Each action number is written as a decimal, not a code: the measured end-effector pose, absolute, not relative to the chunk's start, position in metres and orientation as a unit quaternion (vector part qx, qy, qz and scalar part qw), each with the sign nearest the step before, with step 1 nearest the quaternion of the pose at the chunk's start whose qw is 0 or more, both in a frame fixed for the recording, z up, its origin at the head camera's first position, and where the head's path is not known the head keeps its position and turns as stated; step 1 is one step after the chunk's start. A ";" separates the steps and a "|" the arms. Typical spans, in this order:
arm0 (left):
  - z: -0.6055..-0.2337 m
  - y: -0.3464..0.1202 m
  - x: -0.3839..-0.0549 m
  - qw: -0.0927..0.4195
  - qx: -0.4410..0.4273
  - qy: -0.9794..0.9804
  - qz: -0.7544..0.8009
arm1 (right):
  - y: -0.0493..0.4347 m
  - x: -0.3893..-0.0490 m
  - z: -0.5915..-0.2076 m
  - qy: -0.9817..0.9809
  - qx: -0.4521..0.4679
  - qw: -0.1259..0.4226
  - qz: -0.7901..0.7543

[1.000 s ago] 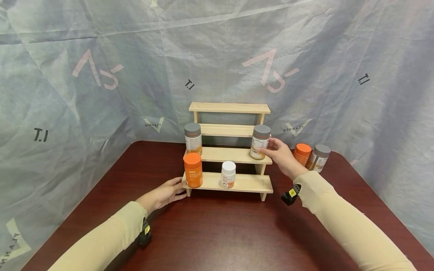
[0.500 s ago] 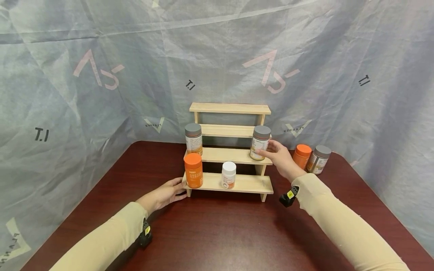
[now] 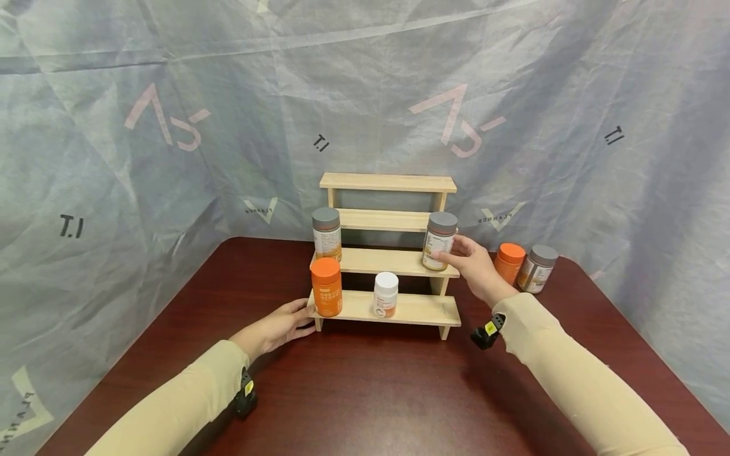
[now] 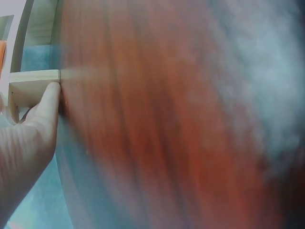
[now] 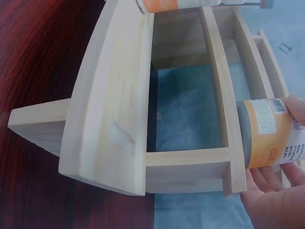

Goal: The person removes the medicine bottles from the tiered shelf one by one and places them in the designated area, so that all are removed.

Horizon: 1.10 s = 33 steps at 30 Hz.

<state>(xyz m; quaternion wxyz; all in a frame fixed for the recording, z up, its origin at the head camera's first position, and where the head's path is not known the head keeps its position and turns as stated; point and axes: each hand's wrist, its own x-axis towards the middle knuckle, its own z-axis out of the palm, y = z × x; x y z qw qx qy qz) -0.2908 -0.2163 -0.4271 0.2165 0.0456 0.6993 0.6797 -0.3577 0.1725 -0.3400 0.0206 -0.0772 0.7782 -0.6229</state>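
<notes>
A stepped wooden rack (image 3: pixel 419 307) stands on the table. My left hand (image 3: pixel 278 326) holds the left end of its lowest step; in the left wrist view, a digit (image 4: pixel 51 102) lies against the wood there. My right hand (image 3: pixel 478 269) grips a grey-lidded supplement jar (image 3: pixel 438 244) at the right end of the second step, thumb across the label. In the right wrist view, the base of this jar (image 5: pixel 267 136) sits right at the step's edge. On the lowest step stand an orange jar (image 3: pixel 327 291) and a smaller white-capped bottle (image 3: pixel 385 297). Another grey-lidded jar (image 3: pixel 327 234) stands on the second step's left.
On the dark red table (image 3: pixel 365 392), right of the rack, stand an orange-lidded jar (image 3: pixel 509 261) and a grey-lidded jar (image 3: pixel 537 269), side by side beyond my right forearm. A grey printed sheet (image 3: pixel 365 95) hangs behind and along both sides.
The right hand and its jar shift only very slightly at the second step's right end. The left hand stays on the rack; the other jars keep their places.
</notes>
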 end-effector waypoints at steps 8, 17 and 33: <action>-0.428 -0.217 -0.291 0.215 0.046 0.702 0.678 | 0.175 -0.358 -0.341 0.775 -0.068 0.018 -0.628; -0.425 -0.217 -0.289 0.219 0.046 0.699 0.679 | 0.179 -0.355 -0.340 0.779 -0.075 0.010 -0.623; -0.417 -0.214 -0.288 0.216 0.025 0.708 0.672 | 0.193 -0.351 -0.338 0.785 -0.060 0.011 -0.616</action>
